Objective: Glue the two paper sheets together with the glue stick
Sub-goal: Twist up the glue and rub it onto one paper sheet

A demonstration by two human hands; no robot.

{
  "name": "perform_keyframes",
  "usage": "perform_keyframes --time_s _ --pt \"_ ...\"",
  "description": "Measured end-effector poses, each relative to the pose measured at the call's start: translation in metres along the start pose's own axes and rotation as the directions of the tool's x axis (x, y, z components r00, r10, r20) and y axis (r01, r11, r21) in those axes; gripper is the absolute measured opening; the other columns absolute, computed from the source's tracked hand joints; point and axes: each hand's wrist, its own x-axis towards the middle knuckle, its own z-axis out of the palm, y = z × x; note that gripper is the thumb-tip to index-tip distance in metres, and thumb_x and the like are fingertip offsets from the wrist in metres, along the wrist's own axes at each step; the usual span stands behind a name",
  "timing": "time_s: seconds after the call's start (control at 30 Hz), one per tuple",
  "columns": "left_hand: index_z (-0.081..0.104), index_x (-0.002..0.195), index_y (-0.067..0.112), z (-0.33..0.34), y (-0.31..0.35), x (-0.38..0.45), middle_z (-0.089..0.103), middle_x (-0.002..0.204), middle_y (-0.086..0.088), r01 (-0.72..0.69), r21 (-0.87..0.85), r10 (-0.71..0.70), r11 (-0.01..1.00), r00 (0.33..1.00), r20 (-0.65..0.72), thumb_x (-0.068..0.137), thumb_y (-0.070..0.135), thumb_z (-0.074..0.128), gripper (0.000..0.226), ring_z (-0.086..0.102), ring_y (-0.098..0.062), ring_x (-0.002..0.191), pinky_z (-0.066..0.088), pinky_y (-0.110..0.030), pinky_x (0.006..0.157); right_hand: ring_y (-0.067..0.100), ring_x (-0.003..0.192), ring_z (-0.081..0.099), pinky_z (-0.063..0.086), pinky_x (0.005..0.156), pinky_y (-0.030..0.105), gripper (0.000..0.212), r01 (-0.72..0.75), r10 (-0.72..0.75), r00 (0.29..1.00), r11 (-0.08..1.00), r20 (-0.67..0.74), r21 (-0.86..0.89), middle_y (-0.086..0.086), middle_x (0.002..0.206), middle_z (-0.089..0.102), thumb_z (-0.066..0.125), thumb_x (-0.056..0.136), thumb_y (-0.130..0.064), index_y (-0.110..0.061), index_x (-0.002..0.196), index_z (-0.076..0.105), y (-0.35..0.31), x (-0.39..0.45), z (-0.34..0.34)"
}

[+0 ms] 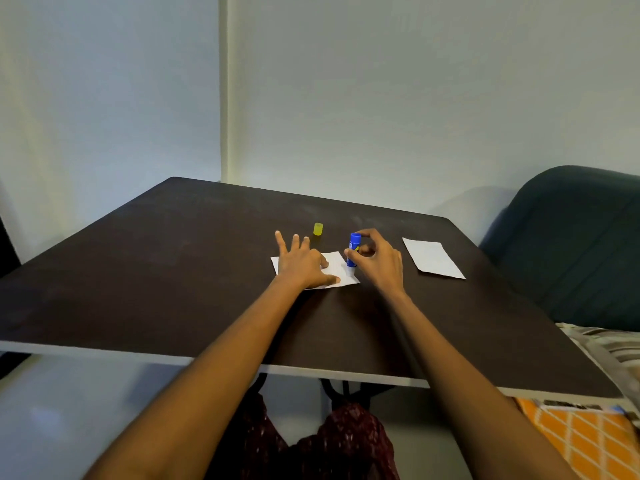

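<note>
On near sheet (337, 268): right hand (379, 261) pinches glue stick (353, 252), tip down; left hand (301, 263) flat, pinning it. Coat edges evenly (cap (318, 229) off); second sheet (433, 258) waits right.

A white rectangular paper sheet (337, 270) is laid flat on the dark square table (173, 271), near centre. A blue cylindrical glue stick (353, 252) is stood tip-down on its right edge. A yellow plastic cap (318, 229) is set just behind the sheet. A 2nd white paper sheet (433, 259) is laid well apart, to the right.
</note>
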Motion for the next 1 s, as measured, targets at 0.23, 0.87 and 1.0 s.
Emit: perform_keyframes --time_s 0.23,0.87,1.0 --pt "0.061 0.12 0.028 -0.004 0.004 -0.008 0.034 0.149 -0.013 0.025 0.027 -0.025 0.999 0.999 -0.022 0.078 0.067 0.05 0.058 0.017 -0.033 0.143 -0.012 -0.065 0.106 0.016 0.087 0.064 0.049 0.092 0.048 0.035 0.012 -0.012 1.0 0.999 -0.013 0.051 -0.004 0.08 0.068 0.071 0.079 -0.036 -0.027 0.11 0.057 0.004 -0.016 -0.011" --pt "0.04 0.136 0.03 -0.036 -0.007 0.011 0.034 0.148 -0.004 -0.39 -0.001 0.361 0.921 0.853 0.377 0.092 0.036 0.053 0.047 0.033 -0.026 0.135 0.012 -0.048 0.11 0.016 0.086 0.065 0.051 0.086 0.039 0.037 -0.104 0.131 0.982 0.976 -0.134 0.191 -0.001 0.085 0.071 0.071 0.079 -0.034 -0.023 0.111 0.056 0.019 0.006 -0.015" --pt "0.045 0.134 0.028 -0.017 -0.001 0.01 0.045 0.136 -0.009 -0.337 0.09 0.322 0.937 0.935 0.149 0.089 0.055 0.046 0.052 0.04 -0.027 0.126 0.017 -0.051 0.109 0.019 0.094 0.064 0.051 0.091 0.045 0.04 -0.107 0.13 0.984 0.977 -0.119 0.182 0.003 0.092 0.071 0.071 0.08 -0.036 -0.023 0.114 0.054 0.02 0.013 -0.01"
